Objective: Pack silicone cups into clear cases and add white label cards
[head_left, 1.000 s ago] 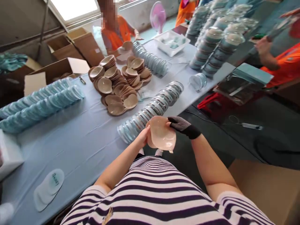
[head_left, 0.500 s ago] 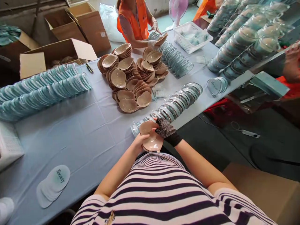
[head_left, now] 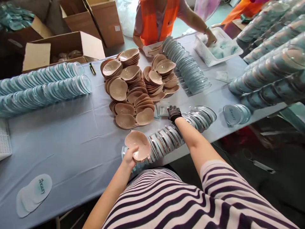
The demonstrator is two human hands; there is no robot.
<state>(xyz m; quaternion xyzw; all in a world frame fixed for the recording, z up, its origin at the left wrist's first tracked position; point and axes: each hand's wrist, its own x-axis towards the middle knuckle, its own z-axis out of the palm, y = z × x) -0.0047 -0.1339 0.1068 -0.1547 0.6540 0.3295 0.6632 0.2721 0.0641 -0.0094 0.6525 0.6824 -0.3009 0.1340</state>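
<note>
My left hand (head_left: 130,156) grips a beige stick-on bra (head_left: 140,143) with a glossy inner face, thumb on top, above the near end of a row of clear plastic cases (head_left: 164,141). My right hand (head_left: 174,113), in a black mesh fingerless glove, reaches over that row. Its fingers are apart at the edge of some small printed packets (head_left: 163,110) lying on the table; whether they touch them I cannot tell. Left of the packets are several stacks of similar beige bras (head_left: 125,121).
Rows of clear cases (head_left: 45,92) lie at left, with more stacked at right (head_left: 274,70). Round printed cards (head_left: 39,189) rest at near left. Across the table (head_left: 78,149), a co-worker in an orange vest (head_left: 157,19) reaches into a white basket (head_left: 202,52). Cardboard boxes (head_left: 92,46) stand behind.
My right hand has left the bra and moved forward to the packets. My left hand keeps the bra, now further left. The co-worker's arm has moved into the white basket.
</note>
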